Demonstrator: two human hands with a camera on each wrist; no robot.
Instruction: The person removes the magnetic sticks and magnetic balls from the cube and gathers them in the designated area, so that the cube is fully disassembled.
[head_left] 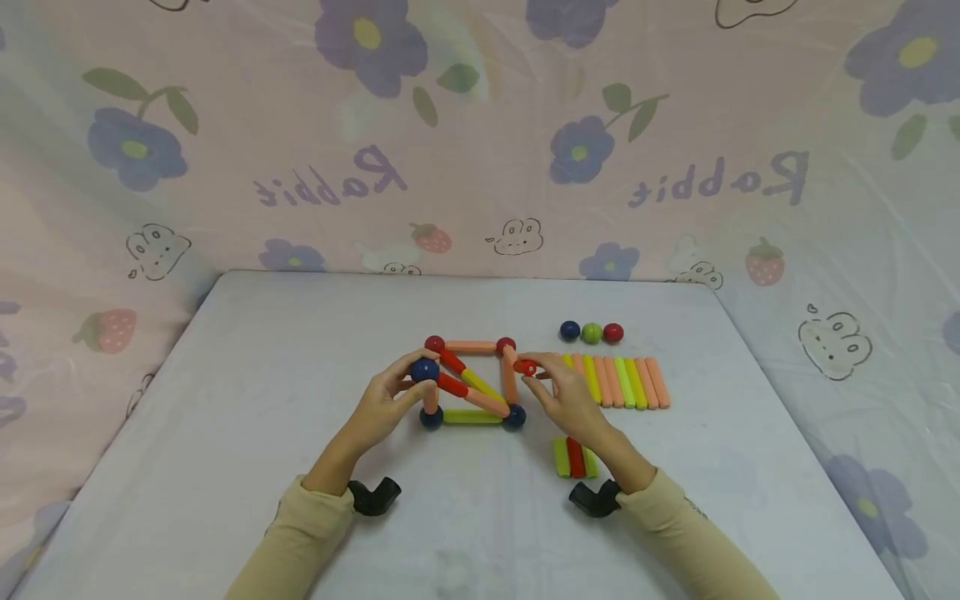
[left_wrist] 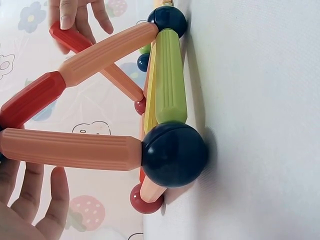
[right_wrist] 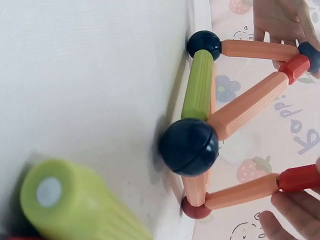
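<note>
A frame of magnetic sticks and balls stands on the table, with red balls (head_left: 435, 343) at the back corners and dark blue balls (head_left: 431, 417) at the front. My left hand (head_left: 381, 406) grips a raised dark blue ball (head_left: 425, 370). An upright orange stick (left_wrist: 75, 150) and a slanting red-and-orange pair meet at that ball. Between finger and thumb, my right hand (head_left: 573, 402) pinches a short red stick (right_wrist: 300, 178). That red stick joins end to end with an orange stick (right_wrist: 242, 191) rising from the back right red ball (right_wrist: 196, 207). A yellow stick (head_left: 482, 384) slants across the frame.
Right of the frame lies a row of orange, yellow and green sticks (head_left: 628, 383), partly behind my right hand. Three loose balls (head_left: 592, 333) sit behind it. Short green and red sticks (head_left: 575, 457) lie nearer me. Black wrist mounts (head_left: 375, 497) hang below both wrists.
</note>
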